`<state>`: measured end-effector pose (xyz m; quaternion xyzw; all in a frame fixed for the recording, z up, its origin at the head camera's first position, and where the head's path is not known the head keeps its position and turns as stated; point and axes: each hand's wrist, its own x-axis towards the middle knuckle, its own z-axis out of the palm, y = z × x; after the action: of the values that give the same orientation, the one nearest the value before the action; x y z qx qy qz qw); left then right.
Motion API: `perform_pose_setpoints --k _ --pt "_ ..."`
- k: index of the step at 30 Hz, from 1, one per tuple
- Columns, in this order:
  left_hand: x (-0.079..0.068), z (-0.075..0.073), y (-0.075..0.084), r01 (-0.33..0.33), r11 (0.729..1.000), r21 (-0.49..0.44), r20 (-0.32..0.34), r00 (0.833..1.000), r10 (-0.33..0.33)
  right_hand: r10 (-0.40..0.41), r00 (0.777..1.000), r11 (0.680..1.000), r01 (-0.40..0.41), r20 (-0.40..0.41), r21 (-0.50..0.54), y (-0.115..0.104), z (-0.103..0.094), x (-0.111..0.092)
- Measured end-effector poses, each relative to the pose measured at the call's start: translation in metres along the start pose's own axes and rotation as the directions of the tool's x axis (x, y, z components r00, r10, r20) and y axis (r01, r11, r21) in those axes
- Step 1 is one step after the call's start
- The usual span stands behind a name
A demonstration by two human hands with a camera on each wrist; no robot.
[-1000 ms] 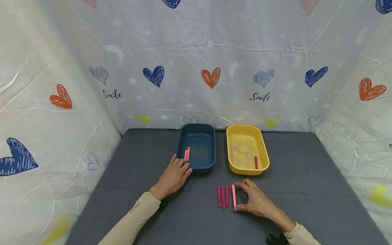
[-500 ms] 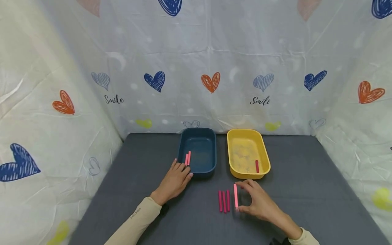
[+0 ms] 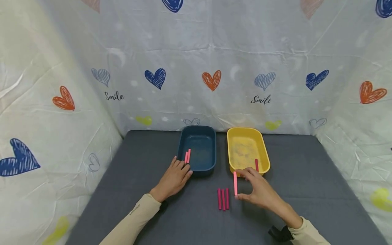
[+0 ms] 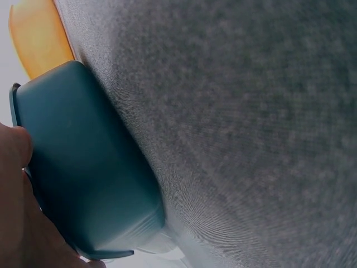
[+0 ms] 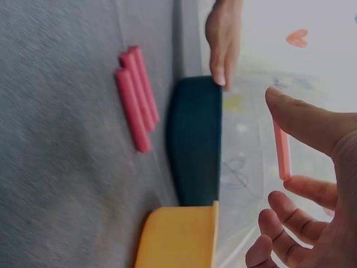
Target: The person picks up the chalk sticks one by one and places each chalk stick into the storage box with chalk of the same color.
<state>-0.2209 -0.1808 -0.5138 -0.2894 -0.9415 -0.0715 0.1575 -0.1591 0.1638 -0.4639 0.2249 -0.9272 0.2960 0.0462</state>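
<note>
Two grips: right hand (image 3: 259, 190) on mid-air pink stick (image 3: 235, 183), left hand (image 3: 173, 179) on blue tray's rim (image 3: 202, 169)

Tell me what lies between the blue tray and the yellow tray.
The head view shows only a bare strip of grey cloth between the blue tray and the yellow tray.

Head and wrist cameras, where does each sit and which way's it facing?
Head: on the head, facing forward and down at the blue tray and yellow tray; left grip, right grip and sleeves show.
Left wrist: on that wrist, facing the blue tray's outer wall; part of the left grip shows.
Right wrist: on that wrist, facing the pinched pink stick; both grips show.
Both wrist views share the trays.
</note>
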Motion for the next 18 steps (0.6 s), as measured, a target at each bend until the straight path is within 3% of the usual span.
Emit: perform_pose_setpoints --k 10,18 --pt "0.003 0.003 -0.001 0.001 1.0 0.006 -0.003 1.0 -0.001 0.008 1.0 0.998 -0.007 -0.02 0.062 0.009 -0.011 0.021" --pt "0.002 0.001 -0.001 0.0 1.0 0.001 0.006 1.0 0.0 0.029 0.999 0.994 -0.026 -0.022 0.111 0.011 -0.008 0.04"
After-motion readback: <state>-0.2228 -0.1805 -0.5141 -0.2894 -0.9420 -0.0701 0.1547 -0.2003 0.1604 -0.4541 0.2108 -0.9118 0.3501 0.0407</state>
